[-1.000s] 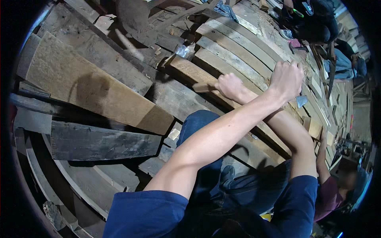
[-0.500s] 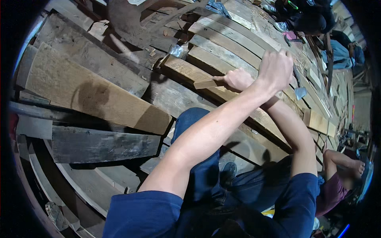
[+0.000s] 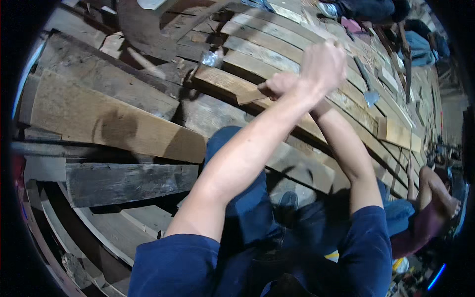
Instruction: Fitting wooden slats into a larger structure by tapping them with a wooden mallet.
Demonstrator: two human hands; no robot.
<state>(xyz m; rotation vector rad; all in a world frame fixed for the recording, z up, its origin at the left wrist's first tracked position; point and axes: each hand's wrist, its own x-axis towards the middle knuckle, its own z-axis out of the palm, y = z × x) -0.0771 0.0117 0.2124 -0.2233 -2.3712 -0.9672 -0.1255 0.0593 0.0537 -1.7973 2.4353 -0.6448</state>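
My left hand [image 3: 323,67] is closed above and in front of my right hand, its forearm crossing the right one; what it holds, if anything, is hidden. My right hand [image 3: 281,83], partly covered by the left, grips a small flat wooden piece [image 3: 250,96] over a long squared timber [image 3: 215,77]. A bladed tool [image 3: 370,96] with a dark handle lies on the boards just right of my hands.
Planks and beams [image 3: 114,111] fill the left side. A crumpled clear plastic piece [image 3: 212,58] lies beyond the timber. A co-worker in maroon [image 3: 420,227] is close on the right; other people's legs [image 3: 366,10] are at the top right.
The whole view has shifted upward in the picture. My left hand has moved left, away from the bladed tool, showing more of its handle. The co-worker's arm on the right has moved.
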